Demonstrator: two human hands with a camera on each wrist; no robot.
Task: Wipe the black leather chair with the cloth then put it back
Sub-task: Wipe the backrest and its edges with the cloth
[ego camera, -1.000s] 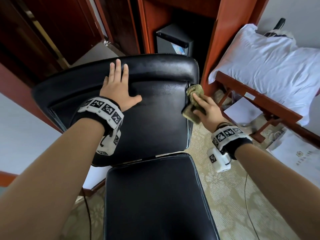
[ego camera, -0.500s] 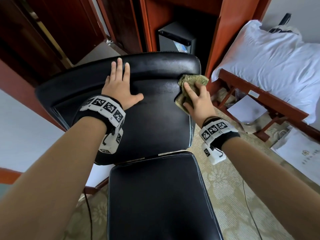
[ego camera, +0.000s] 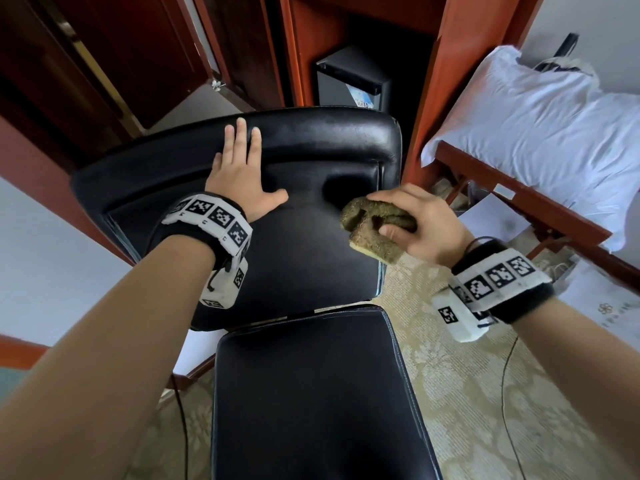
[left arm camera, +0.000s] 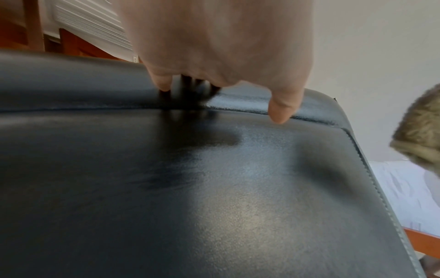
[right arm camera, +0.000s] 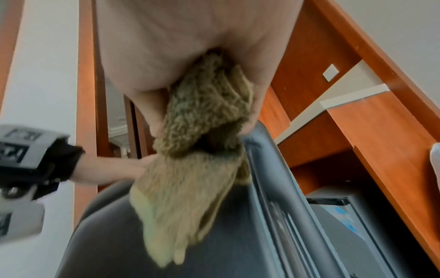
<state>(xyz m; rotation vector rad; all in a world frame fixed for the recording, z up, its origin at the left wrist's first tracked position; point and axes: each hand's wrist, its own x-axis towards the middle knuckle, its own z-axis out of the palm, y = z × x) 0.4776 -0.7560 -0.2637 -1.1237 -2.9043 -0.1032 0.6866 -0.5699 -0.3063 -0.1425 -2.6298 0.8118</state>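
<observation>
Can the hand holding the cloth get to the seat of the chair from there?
Probably yes. The right hand grips the cloth by the backrest, and the seat lies bare just below, with nothing between them.

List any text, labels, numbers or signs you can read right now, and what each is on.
"10": on the blue-and-white sticker on the black box behind the chair; the rest of its print is too small to read.
White paper bag, at the right edge: a gold flower emblem with a line of letters under it, too faint to read.
Wristbands on both wrists: black-and-white square code markers only, no words.
Nothing else legible.
</observation>
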